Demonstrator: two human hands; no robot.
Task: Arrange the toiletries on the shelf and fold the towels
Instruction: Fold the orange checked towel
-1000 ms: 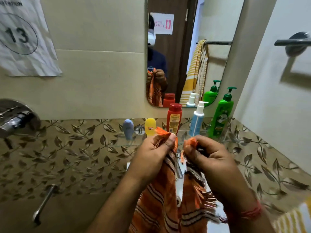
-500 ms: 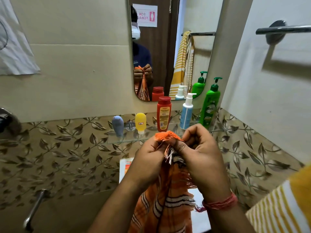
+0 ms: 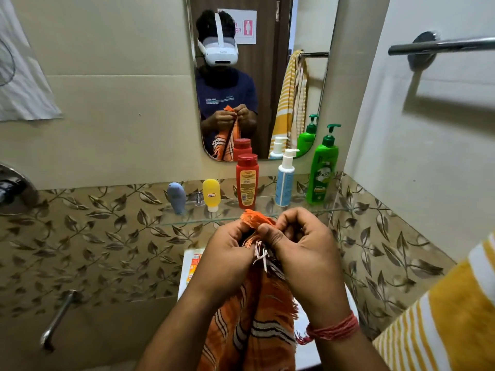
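Head view: two hands meet in front of the chest, the left hand (image 3: pixel 227 253) and the right hand (image 3: pixel 302 250), and both pinch the fringed top edge of one orange striped towel (image 3: pixel 254 325), which hangs down between the forearms. The fingers (image 3: pixel 288 219) of the right hand are curled tight over the orange fringe; those of the left hand are curled round the cloth from the other side. A red thread band (image 3: pixel 333 329) circles the right wrist.

Just beyond the hands, a glass shelf (image 3: pixel 187 222) carries five toiletries in a row: one grey-blue tube (image 3: pixel 176 197), one yellow tube (image 3: pixel 211 194) with a small label too small to read, one red bottle (image 3: pixel 247 181) with yellow label text too fine to read, one white-and-blue pump bottle (image 3: pixel 284 180), and one green pump bottle (image 3: pixel 322 170) whose label reads "Vatika".

A second towel, yellow with white stripes (image 3: pixel 450 317), fills the lower right corner. One bare metal towel rail (image 3: pixel 439 45) is fixed to the right wall. The mirror (image 3: pixel 308 84) reflects the person in a white headset, the bottles, and a pink door sign whose writing is partly hidden. A sheet of paper (image 3: pixel 24 84) hangs on the left wall.
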